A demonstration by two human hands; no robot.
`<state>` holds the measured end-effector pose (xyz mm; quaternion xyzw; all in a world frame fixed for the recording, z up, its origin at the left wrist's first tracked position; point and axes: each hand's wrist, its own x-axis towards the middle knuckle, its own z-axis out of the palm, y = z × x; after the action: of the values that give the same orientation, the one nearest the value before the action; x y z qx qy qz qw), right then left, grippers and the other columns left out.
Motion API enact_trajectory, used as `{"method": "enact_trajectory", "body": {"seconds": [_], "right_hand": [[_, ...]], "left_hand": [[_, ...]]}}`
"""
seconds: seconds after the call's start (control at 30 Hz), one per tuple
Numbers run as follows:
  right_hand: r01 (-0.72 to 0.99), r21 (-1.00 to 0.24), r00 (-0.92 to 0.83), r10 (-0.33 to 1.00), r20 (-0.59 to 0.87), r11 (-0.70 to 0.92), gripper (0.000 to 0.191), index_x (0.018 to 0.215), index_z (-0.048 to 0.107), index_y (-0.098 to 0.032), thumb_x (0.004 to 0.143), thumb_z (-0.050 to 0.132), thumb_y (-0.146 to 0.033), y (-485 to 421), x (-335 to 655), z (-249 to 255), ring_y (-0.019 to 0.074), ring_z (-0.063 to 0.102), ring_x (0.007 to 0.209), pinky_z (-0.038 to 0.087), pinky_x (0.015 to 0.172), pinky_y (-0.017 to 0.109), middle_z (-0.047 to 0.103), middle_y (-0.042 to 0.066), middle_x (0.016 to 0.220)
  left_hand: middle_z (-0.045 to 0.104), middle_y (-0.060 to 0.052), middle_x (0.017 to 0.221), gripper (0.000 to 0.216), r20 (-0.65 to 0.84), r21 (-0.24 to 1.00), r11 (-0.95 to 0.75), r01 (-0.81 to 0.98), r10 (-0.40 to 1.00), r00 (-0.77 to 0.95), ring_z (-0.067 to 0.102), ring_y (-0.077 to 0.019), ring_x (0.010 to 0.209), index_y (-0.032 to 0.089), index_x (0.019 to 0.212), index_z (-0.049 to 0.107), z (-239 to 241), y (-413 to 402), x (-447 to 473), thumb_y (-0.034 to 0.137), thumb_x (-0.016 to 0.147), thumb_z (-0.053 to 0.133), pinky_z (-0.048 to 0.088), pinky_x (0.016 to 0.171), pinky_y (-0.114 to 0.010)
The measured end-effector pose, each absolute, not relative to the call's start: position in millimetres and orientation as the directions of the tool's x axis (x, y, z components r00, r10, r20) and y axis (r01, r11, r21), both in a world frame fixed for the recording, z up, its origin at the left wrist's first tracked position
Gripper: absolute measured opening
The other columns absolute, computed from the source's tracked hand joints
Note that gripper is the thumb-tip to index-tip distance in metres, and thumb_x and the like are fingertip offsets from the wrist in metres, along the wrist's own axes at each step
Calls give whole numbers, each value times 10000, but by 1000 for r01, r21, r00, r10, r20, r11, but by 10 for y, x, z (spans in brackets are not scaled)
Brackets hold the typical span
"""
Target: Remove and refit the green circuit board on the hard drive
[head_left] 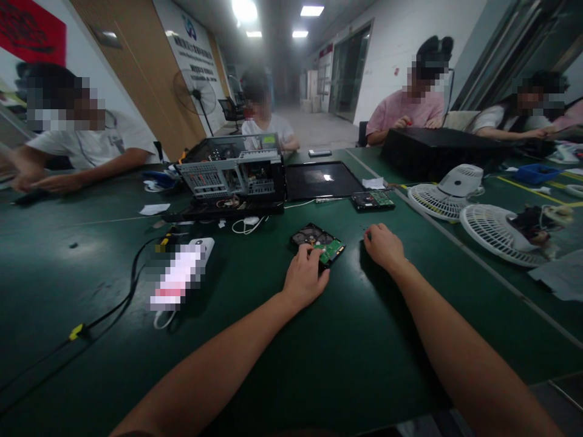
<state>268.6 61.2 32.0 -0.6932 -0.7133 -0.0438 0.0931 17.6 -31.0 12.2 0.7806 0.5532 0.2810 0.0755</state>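
Note:
A hard drive (334,250) lies on the green table in front of me, with a green circuit board on its upper face. My left hand (304,276) grips its near left side, fingers curled over the board and thumb by the near edge. To the right, my right hand (383,246) rests low at the table, its fingers closed together. Whatever may be between those fingertips is too small to make out. Tiny dark bits (363,228), perhaps screws, lie just beyond them. A second hard drive (373,201) lies farther back.
An opened computer case (232,173) stands back left, beside a flat black panel (321,180). A phone (182,273) and a black cable (132,285) lie left. White fan parts (496,233) sit right, near a large black box (437,152). Several people sit around the table.

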Motion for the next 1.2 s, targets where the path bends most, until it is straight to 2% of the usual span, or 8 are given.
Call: {"method": "enact_trajectory", "body": {"seconds": [0.23, 0.33, 0.7, 0.9, 1.2], "right_hand": [[887, -238, -346, 911, 224, 395, 178, 1013, 655, -209, 995, 529, -333, 313, 2240, 457, 210, 648, 945, 460, 809, 304, 657, 96, 1102], [833, -274, -432, 874, 223, 481, 143, 992, 650, -215, 986, 544, -311, 228, 2113, 477, 195, 641, 900, 450, 794, 293, 659, 83, 1051], [811, -317, -419, 867, 271, 491, 29, 840, 648, -219, 865, 646, -231, 201, 2075, 513, 185, 638, 764, 396, 687, 276, 708, 28, 829], [752, -390, -447, 846, 291, 531, 49, 928, 664, -237, 901, 633, -210, 200, 2029, 459, 181, 668, 823, 434, 745, 276, 737, 22, 921], [698, -414, -503, 812, 298, 584, 74, 953, 689, -237, 935, 618, -232, 221, 2034, 437, 197, 682, 895, 467, 821, 304, 740, 37, 986]], "left_hand": [[447, -108, 1278, 472, 368, 435, -362, 824, 907, 204, 608, -283, 1125, 215, 1295, 505, 70, -280, 192, 318, 867, 677, 534, 996, -439], [453, -108, 1265, 451, 377, 437, -375, 817, 902, 212, 610, -277, 1117, 209, 1276, 516, 57, -273, 191, 312, 868, 677, 534, 991, -430], [454, -116, 1268, 442, 379, 428, -391, 815, 896, 230, 599, -287, 1108, 195, 1276, 527, 77, -285, 171, 309, 872, 663, 536, 968, -434], [455, -123, 1270, 439, 371, 424, -391, 817, 898, 237, 596, -292, 1114, 192, 1274, 529, 76, -282, 164, 308, 871, 661, 534, 973, -441], [461, -123, 1262, 430, 371, 417, -385, 823, 899, 232, 593, -294, 1128, 201, 1268, 529, 65, -272, 178, 303, 872, 661, 540, 974, -455]]}}
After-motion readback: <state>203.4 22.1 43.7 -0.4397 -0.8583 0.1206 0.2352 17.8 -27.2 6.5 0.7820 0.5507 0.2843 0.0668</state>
